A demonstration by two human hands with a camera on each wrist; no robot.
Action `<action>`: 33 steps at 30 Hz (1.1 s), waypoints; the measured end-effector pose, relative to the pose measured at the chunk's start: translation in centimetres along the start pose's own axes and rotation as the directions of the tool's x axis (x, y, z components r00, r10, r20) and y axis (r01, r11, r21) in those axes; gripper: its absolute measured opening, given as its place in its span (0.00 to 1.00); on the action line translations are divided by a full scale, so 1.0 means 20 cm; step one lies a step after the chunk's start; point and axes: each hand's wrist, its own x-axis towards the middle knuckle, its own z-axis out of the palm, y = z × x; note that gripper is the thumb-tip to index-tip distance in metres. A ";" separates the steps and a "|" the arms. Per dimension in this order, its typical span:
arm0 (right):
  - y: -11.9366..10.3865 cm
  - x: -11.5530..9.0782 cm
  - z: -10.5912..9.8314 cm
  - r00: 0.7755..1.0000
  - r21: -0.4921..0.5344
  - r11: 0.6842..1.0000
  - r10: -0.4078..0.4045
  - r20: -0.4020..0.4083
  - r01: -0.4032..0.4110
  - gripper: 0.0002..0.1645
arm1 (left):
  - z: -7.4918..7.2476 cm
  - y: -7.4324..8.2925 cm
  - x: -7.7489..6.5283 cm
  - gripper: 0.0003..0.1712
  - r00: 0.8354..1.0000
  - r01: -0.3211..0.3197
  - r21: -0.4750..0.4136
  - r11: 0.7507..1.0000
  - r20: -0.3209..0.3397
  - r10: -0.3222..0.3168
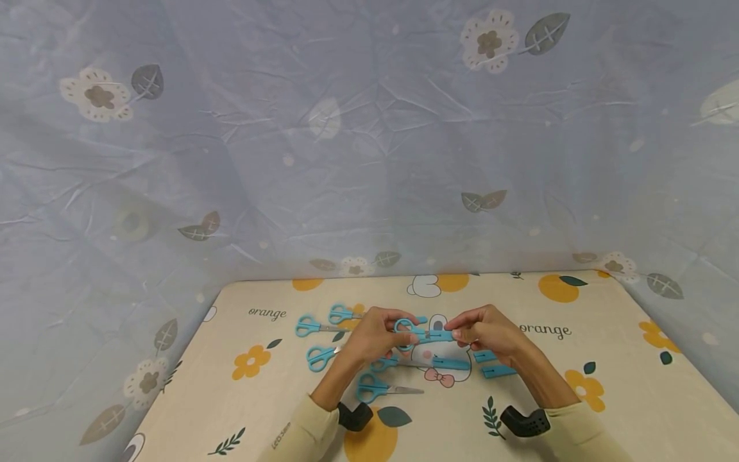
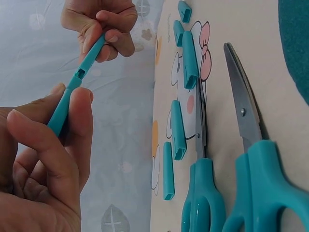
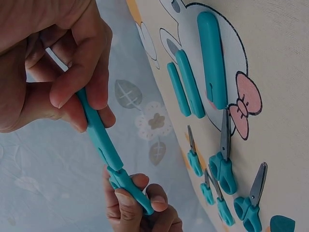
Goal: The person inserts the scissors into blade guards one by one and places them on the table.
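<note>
My left hand (image 1: 369, 333) grips a pair of small scissors by their turquoise handles (image 3: 126, 186), raised above the table. The fingers and thumb of my right hand (image 1: 491, 330) pinch the far end of a turquoise blade cover (image 3: 104, 140). That cover lies in line with the scissors and meets their handles, hiding most of the blades. Below, another pair of scissors (image 2: 202, 193) rests with its blades toward a loose cover (image 1: 450, 364); whether the tip is inside cannot be told. Nearer the front lie bare-bladed scissors (image 1: 378, 387).
Several more turquoise scissors (image 1: 312, 326) lie on the table's left, handles leftward. Two covers (image 1: 498, 371) lie under my right hand, and others (image 2: 178, 130) toward the back. A patterned cream cloth (image 1: 202, 385) covers the table; a grey-blue curtain (image 1: 346, 160) hangs behind.
</note>
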 end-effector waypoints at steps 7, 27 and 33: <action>0.00 0.00 0.01 1.000 0.003 1.000 -0.001 0.003 0.001 0.15 | 0.01 0.00 0.00 0.12 0.999 -0.035 0.050 0.998 -0.011 0.036; 0.00 0.02 0.05 0.996 -0.084 0.996 -0.037 -0.076 0.031 0.12 | 0.03 -0.01 -0.01 0.10 0.997 0.073 -0.061 0.995 -0.020 -0.074; 0.00 0.01 0.07 0.996 -0.071 0.997 -0.038 -0.076 0.032 0.18 | 0.04 -0.01 -0.02 0.11 0.999 0.028 -0.043 0.999 -0.019 -0.029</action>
